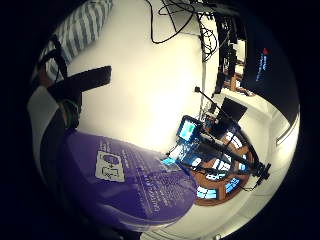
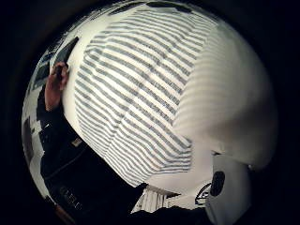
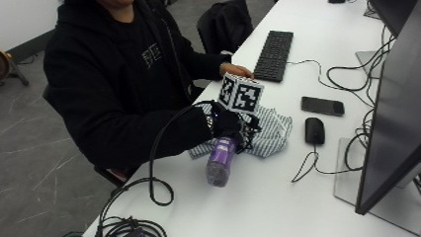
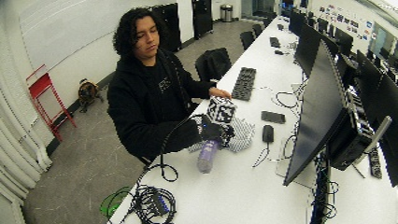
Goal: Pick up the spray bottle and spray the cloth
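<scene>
A purple spray bottle hangs tilted over the white table, base toward the near edge and top end under my gloved right hand. The hand grips the bottle's upper part with curled fingers. A blue-and-white striped cloth lies crumpled on the table just beyond the hand, on the side of the bottle's top end. In the little finger side view the purple bottle fills the space close to the palm. The striped cloth fills most of the thumb side view. I cannot see the nozzle clearly.
The person's bare left hand rests by a black keyboard. A black mouse and a phone lie right of the cloth. A large monitor stands at the right, and black cables loop near the front edge.
</scene>
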`<state>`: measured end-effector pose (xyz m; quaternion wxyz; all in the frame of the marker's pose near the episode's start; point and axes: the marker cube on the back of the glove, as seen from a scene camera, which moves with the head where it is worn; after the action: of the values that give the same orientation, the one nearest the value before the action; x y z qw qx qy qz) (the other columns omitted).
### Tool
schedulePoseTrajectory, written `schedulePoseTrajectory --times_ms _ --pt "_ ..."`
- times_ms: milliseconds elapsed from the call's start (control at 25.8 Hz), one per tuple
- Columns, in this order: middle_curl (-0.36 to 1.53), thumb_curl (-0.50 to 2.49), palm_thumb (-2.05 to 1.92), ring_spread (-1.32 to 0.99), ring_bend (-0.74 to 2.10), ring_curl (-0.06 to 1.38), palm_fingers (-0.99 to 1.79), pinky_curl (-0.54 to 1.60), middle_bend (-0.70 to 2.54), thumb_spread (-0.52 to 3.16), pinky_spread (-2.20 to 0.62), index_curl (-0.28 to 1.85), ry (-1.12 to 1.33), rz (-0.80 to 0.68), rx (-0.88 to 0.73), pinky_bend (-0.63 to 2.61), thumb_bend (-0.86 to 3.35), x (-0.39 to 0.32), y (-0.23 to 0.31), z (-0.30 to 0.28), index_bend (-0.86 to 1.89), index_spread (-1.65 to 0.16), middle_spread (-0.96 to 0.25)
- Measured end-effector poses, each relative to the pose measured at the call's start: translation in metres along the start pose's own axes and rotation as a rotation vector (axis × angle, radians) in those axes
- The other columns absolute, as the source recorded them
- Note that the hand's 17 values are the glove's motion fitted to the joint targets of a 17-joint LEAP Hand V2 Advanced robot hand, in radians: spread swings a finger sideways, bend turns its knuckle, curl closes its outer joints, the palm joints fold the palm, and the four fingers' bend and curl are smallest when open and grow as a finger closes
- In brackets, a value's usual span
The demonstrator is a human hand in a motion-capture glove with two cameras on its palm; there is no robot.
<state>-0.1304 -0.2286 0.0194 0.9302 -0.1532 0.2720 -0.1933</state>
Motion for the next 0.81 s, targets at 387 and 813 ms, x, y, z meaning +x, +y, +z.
schedulePoseTrajectory --times_ms 387,813 --pt "0.55 0.73 1.14 -0.21 0.62 0.49 1.20 0.43 0.52 0.19 -0.22 0.35 -0.083 -0.010 0.096 0.46 -0.03 -0.003 -0.002 -0.027 0.13 -0.31 -0.19" --pt "0.55 0.74 1.13 -0.21 0.62 0.49 1.19 0.42 0.52 0.18 -0.22 0.36 -0.543 -0.163 0.511 0.46 -0.03 -0.016 -0.047 -0.158 0.14 -0.30 -0.19"
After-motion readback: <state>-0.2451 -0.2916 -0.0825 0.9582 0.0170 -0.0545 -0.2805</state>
